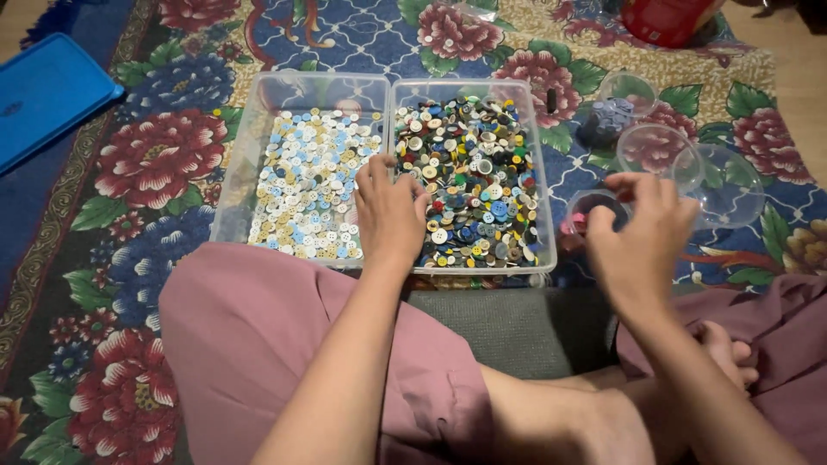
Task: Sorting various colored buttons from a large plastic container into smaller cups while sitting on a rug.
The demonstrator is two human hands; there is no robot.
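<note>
Where the flowered rug [155, 155] spreads its woven red and blue blossoms over the floor, two clear plastic bins stand side by side, walls touching, just beyond the person's crossed legs in loose pink cloth. One bin, the left bin [250, 120], is a rectangular tub with rounded corners, and it holds a shallow layer of pale buttons [310, 185]: white, cream and light blue, small flat discs. Its neighbour, the right bin [541, 185], holds a thicker heap of mixed buttons [478, 185] in green, blue, yellow, red and dark tones, glossy and of many sizes.

Resting palm down on the shared edge of the two bins, the left hand [389, 211] has its fingers bent and pressed together among the buttons; whether it pinches one cannot be told. Off to the side, the right hand [642, 232] hovers blurred over a small clear cup [586, 211] with dark and pink contents, fingers curled loosely, nothing visibly gripped.

Beyond it lie several round transparent cups [659, 146], thin and shiny, one holding bluish buttons [607, 116]. A flat blue lid [47, 90] lies at the far left, and a red container [668, 17] sits at the top edge.
</note>
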